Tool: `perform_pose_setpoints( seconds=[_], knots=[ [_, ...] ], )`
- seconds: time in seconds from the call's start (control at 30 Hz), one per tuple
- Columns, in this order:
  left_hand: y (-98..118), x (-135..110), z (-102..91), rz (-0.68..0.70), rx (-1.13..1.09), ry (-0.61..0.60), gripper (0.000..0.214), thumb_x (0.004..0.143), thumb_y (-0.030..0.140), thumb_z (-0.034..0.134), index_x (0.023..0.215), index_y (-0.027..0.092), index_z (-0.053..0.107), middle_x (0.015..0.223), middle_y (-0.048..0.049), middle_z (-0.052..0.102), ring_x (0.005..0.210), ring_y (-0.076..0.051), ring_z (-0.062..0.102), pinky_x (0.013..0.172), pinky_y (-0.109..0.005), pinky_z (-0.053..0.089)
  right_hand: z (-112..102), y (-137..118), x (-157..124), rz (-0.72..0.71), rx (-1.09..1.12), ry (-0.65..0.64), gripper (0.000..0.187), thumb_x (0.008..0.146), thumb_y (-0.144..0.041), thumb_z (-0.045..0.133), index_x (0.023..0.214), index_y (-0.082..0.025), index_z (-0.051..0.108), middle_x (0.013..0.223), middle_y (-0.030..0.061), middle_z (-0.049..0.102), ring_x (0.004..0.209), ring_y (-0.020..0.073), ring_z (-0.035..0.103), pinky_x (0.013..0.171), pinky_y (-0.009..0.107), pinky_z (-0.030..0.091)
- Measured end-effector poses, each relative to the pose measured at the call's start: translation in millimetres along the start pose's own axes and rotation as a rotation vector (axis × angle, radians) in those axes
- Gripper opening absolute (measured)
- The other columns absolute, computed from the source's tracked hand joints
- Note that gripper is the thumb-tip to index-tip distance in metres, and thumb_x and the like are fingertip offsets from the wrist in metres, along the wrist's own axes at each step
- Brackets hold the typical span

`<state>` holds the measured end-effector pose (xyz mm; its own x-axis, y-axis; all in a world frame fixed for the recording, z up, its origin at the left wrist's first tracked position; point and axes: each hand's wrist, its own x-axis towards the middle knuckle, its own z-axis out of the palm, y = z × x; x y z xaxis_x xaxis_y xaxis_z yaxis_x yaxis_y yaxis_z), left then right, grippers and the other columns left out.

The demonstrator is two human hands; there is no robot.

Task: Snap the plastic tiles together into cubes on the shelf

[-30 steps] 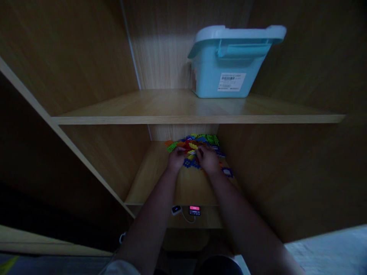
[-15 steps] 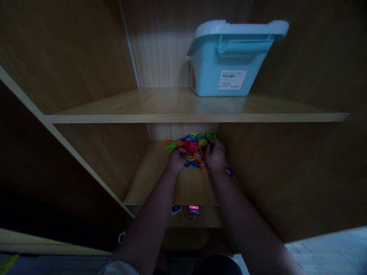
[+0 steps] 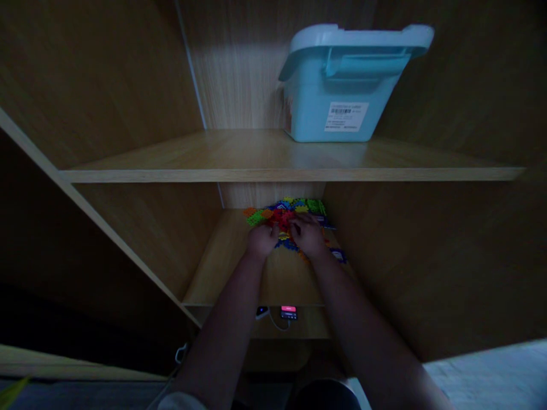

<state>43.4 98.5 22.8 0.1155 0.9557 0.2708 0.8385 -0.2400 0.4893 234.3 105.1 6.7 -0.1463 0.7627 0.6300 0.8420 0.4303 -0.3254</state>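
Note:
Multicoloured toothed plastic toy gears lie in a pile at the back of the lower shelf. Red toy gears (image 3: 282, 217) sit in the middle, between my two hands. My left hand (image 3: 262, 239) is closed, with thumb and fingers pinched at their left edge. From the right, my right hand (image 3: 306, 232) reaches in with curled fingers against the red gears; its fingertips are partly hidden. Green and orange gears (image 3: 256, 216) lie left of the pile, and green gears (image 3: 315, 206) lie behind my right hand. Blue gears (image 3: 288, 245) show in front, between the wrists.
A light blue lidded plastic bin (image 3: 346, 85) stands on the upper shelf (image 3: 239, 154), whose front edge spans above my hands. Cabinet side walls close in left and right. Below, a phone (image 3: 289, 313) with a lit screen and a cable lies beside a small device (image 3: 262, 311).
My right hand has moved left, closer to my left hand and the red gears, uncovering dark blue and green pieces at the right. The orange pieces between the hands are now mostly covered.

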Motion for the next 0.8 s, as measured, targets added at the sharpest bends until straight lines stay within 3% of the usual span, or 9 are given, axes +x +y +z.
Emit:
perform_pose_setpoints(
  seconds=[0.13, 0.23, 0.47, 0.6, 0.8],
  knots=[
    [-3.5, 2.0, -1.6, -0.109, 0.034, 0.114, 0.062, 0.108, 0.048, 0.035, 0.077, 0.019, 0.081, 0.076, -0.0153, 0.075, 0.081, -0.029, 0.075, 0.081, -0.037, 0.054, -0.4, -2.7, -1.0, 0.002, 0.007, 0.017, 0.029, 0.097, -0.023, 0.056, 0.112, -0.021, 0.081, 0.127, 0.0105, 0.077, 0.125, 0.0290, 0.062, 0.119, 0.046, 0.042],
    [-6.8, 3.8, -1.7, -0.146, -0.011, 0.167, 0.061, 0.108, 0.047, 0.036, 0.074, 0.019, 0.077, 0.072, -0.0136, 0.074, 0.077, -0.026, 0.073, 0.074, -0.033, 0.052, -4.4, -6.2, -1.4, 0.013, 0.078, 0.076, 0.031, 0.098, -0.022, 0.053, 0.114, -0.020, 0.079, 0.123, 0.0095, 0.077, 0.121, 0.0276, 0.065, 0.116, 0.044, 0.047],
    [-13.6, 6.2, 1.1, -0.121, -0.343, 0.302, 0.050, 0.105, 0.049, 0.044, 0.074, 0.021, 0.070, 0.068, -0.0030, 0.069, 0.066, -0.017, 0.065, 0.066, -0.027, 0.047, -15.6, -9.2, -0.9, 0.097, 0.234, 0.320, 0.030, 0.099, -0.024, 0.050, 0.115, -0.020, 0.075, 0.124, 0.0132, 0.072, 0.116, 0.0259, 0.068, 0.110, 0.043, 0.054],
    [-14.4, 7.8, 5.0, -0.103, -0.406, 0.327, 0.045, 0.103, 0.048, 0.048, 0.073, 0.021, 0.069, 0.068, -0.0013, 0.066, 0.068, -0.017, 0.063, 0.068, -0.026, 0.049, -19.3, -7.6, -0.8, 0.155, 0.226, 0.379, 0.026, 0.098, -0.024, 0.051, 0.111, -0.021, 0.074, 0.116, 0.0124, 0.071, 0.110, 0.0274, 0.068, 0.106, 0.046, 0.055],
    [-19.1, 10.2, 5.4, -0.186, -0.392, 0.310, 0.038, 0.101, 0.042, 0.050, 0.076, 0.021, 0.070, 0.073, -0.0038, 0.071, 0.072, -0.020, 0.066, 0.072, -0.029, 0.050, -18.5, 0.6, -1.1, 0.220, 0.155, 0.435, 0.028, 0.099, -0.023, 0.048, 0.111, -0.017, 0.072, 0.112, 0.0152, 0.070, 0.108, 0.0283, 0.066, 0.106, 0.045, 0.054]
  ],
)
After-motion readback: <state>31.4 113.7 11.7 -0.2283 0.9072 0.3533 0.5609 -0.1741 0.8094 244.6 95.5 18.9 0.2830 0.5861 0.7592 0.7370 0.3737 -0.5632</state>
